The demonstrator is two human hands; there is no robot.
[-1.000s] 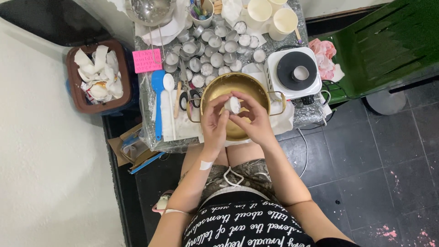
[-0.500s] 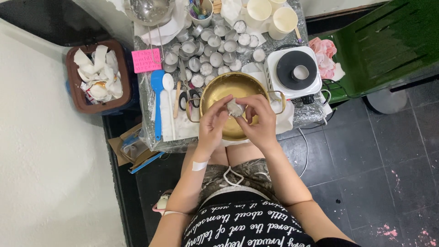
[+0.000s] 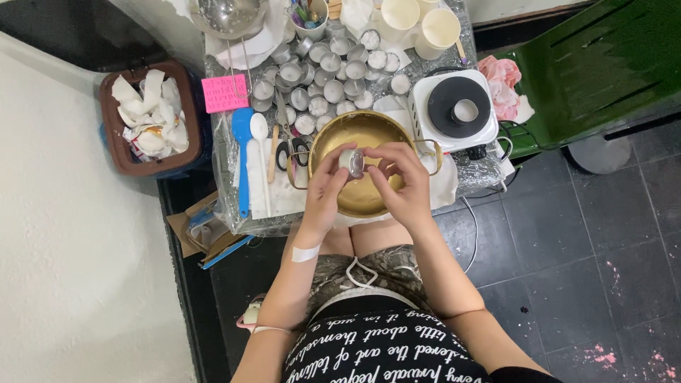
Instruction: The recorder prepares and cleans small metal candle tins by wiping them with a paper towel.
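Note:
Over a gold metal bowl (image 3: 362,131) at the table's near edge, both my hands grip a small metal tealight cup (image 3: 352,162) with white wax in it. My left hand (image 3: 325,190) pinches the cup from the left. My right hand (image 3: 397,181) closes on it from the right, fingers curled over its rim. The cup is tilted on its side above the bowl's middle. A white plaster sits on my left forearm.
Several small tealight cups (image 3: 319,71) crowd the table behind the bowl. A white hot plate (image 3: 454,110) stands at the right, a blue spatula (image 3: 242,156) and scissors (image 3: 291,152) at the left. A brown bin of white scraps (image 3: 150,117) sits left of the table, a green chair (image 3: 596,64) right.
The cup has turned in my fingers and shifted slightly over the bowl. My hands stayed together above the bowl.

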